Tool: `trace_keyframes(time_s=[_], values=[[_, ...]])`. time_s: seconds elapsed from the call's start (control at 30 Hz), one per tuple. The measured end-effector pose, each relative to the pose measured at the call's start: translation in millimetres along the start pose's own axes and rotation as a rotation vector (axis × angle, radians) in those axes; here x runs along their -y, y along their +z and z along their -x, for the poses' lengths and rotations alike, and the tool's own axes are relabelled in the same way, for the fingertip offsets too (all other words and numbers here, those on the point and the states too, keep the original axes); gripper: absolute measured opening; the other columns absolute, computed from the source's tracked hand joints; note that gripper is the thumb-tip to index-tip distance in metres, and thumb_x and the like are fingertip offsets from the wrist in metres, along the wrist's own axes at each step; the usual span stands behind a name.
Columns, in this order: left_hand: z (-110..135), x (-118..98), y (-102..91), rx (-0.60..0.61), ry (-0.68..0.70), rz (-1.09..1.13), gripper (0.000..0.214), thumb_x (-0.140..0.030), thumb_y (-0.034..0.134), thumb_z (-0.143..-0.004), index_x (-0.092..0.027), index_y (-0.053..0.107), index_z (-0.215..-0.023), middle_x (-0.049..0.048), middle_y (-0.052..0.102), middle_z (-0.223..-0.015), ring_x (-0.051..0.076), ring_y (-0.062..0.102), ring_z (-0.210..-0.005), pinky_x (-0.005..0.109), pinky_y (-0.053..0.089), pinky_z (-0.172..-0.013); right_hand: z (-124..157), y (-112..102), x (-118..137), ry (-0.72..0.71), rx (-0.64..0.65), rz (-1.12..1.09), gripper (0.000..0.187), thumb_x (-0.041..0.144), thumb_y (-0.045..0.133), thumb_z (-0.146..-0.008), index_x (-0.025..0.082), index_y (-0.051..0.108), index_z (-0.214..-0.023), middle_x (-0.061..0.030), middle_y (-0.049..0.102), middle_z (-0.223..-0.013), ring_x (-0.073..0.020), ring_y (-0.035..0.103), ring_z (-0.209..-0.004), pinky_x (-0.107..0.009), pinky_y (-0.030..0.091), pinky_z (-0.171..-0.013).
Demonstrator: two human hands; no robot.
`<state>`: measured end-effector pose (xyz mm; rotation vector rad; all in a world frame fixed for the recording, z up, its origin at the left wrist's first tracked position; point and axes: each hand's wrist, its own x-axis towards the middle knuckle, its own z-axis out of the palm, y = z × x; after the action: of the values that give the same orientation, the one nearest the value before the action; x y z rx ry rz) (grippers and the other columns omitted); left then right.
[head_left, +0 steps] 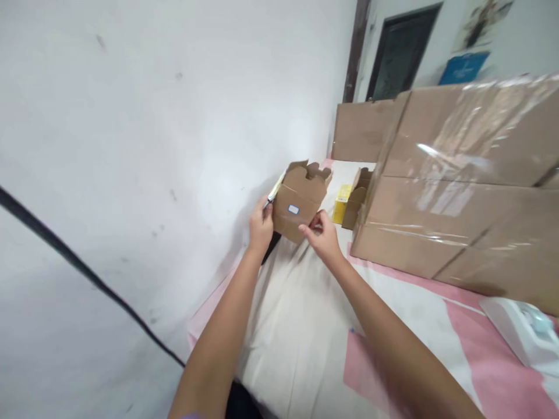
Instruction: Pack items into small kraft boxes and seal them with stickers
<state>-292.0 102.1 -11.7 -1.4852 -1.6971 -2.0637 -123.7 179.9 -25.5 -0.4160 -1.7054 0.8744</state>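
Note:
Both my hands hold a small brown cardboard box, unfolded or partly open, with cut tabs along its top edge. A small white label with a blue border is stuck on its face. My left hand is closed on the left edge, where a pale strip and a small dark piece show by the fingers; I cannot make out what they are. At the lower right edge, my right hand pinches the cardboard, its fingertips partly behind it. Below the box, a black object shows in part.
Right of the box stand a yellow box and another open brown carton. Large taped cardboard rises behind them. A white device lies at right on the pink-and-white cloth. A white wall borders the left; a black cable crosses there.

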Motion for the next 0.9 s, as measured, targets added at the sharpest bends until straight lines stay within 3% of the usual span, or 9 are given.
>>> trace_keyframes(time_s=[0.1, 0.2, 0.33, 0.47, 0.6, 0.7, 0.8, 0.87, 0.9], values=[[38.1, -51.9, -21.8, 0.087, 0.076, 0.019, 0.037, -0.043, 0.050, -0.100, -0.028, 0.067, -0.129, 0.0054, 0.064, -0.140, 0.024, 0.052, -0.139, 0.040, 0.033, -0.123, 42.4, -17.2, 39.3, 0.122, -0.076, 0.026, 0.040, 0.052, 0.076, -0.078, 0.024, 0.048, -0.080, 0.0038, 0.048, -0.069, -0.0152, 0.047, -0.062, -0.026, 0.044, -0.053], [84.8, -84.9, -28.0, 0.142, 0.075, 0.068, 0.039, -0.042, 0.052, -0.100, -0.028, 0.065, -0.134, 0.0059, 0.063, -0.142, 0.025, 0.051, -0.140, 0.041, 0.033, -0.123, 88.9, -53.8, 66.7, 0.128, -0.071, 0.109, 0.035, 0.048, 0.073, -0.082, 0.024, 0.048, -0.077, 0.0032, 0.049, -0.067, -0.0155, 0.049, -0.061, -0.027, 0.046, -0.051], [133.2, -106.6, -19.4, 0.125, -0.015, 0.179, 0.038, -0.045, 0.054, -0.099, -0.025, 0.067, -0.129, 0.0085, 0.067, -0.135, 0.025, 0.061, -0.128, 0.041, 0.045, -0.114, 151.4, -106.3, 102.6, 0.010, -0.007, 0.373, 0.030, 0.034, 0.065, -0.091, 0.025, 0.044, -0.072, 0.0026, 0.047, -0.066, -0.0167, 0.050, -0.060, -0.031, 0.047, -0.055], [147.9, -121.9, -4.7, 0.003, -0.153, 0.306, 0.040, -0.047, 0.050, -0.100, -0.022, 0.063, -0.128, 0.0100, 0.071, -0.124, 0.024, 0.067, -0.117, 0.037, 0.052, -0.104, 190.3, -128.2, 131.3, -0.202, 0.111, 0.608, 0.005, 0.021, 0.055, -0.093, 0.026, 0.057, -0.091, -0.0060, 0.053, -0.088, -0.0238, 0.058, -0.084, -0.039, 0.054, -0.071], [152.4, -140.8, 4.1, -0.021, -0.220, 0.391, 0.039, -0.052, 0.055, -0.097, -0.021, 0.065, -0.117, 0.0085, 0.074, -0.112, 0.022, 0.071, -0.104, 0.034, 0.056, -0.094, 178.2, -139.3, 146.3, -0.234, -0.063, 0.686, 0.053, 0.033, 0.068, -0.087, 0.025, 0.046, -0.134, -0.0183, 0.041, -0.134, -0.0346, 0.047, -0.129, -0.053, 0.051, -0.100], [161.1, -152.9, 2.4, -0.058, -0.253, 0.416, 0.037, -0.053, 0.059, -0.094, -0.020, 0.065, -0.110, 0.0074, 0.074, -0.108, 0.021, 0.072, -0.099, 0.032, 0.057, -0.090, 150.2, -153.6, 154.7, -0.122, -0.074, 0.648, 0.079, 0.037, 0.073, -0.082, 0.023, 0.033, -0.148, -0.0190, 0.037, -0.146, -0.0366, 0.039, -0.139, -0.055, 0.045, -0.107], [168.6, -158.6, -6.7, -0.128, -0.287, 0.434, 0.039, -0.054, 0.063, -0.090, -0.017, 0.066, -0.102, 0.0073, 0.075, -0.100, 0.020, 0.072, -0.091, 0.031, 0.057, -0.084, 133.8, -167.0, 162.8, 0.042, 0.063, 0.569, 0.043, 0.030, 0.068, -0.083, 0.021, 0.058, -0.123, -0.0119, 0.057, -0.115, -0.0308, 0.059, -0.110, -0.049, 0.052, -0.095], [169.4, -160.6, -15.1, -0.175, -0.298, 0.456, 0.041, -0.055, 0.066, -0.087, -0.015, 0.067, -0.098, 0.0064, 0.074, -0.092, 0.019, 0.071, -0.084, 0.031, 0.057, -0.080, 136.0, -177.8, 170.9, 0.087, 0.185, 0.548, 0.010, 0.026, 0.064, -0.086, 0.020, 0.065, -0.094, -0.0070, 0.056, -0.094, -0.0244, 0.062, -0.087, -0.044, 0.054, -0.083], [168.3, -162.0, -19.4, -0.195, -0.298, 0.472, 0.041, -0.054, 0.068, -0.085, -0.015, 0.067, -0.096, 0.0058, 0.074, -0.090, 0.019, 0.071, -0.082, 0.030, 0.056, -0.079, 140.9, -185.2, 176.4, 0.077, 0.237, 0.543, 0.007, 0.025, 0.062, -0.088, 0.020, 0.065, -0.086, -0.0062, 0.054, -0.091, -0.0221, 0.061, -0.081, -0.041, 0.054, -0.079]])
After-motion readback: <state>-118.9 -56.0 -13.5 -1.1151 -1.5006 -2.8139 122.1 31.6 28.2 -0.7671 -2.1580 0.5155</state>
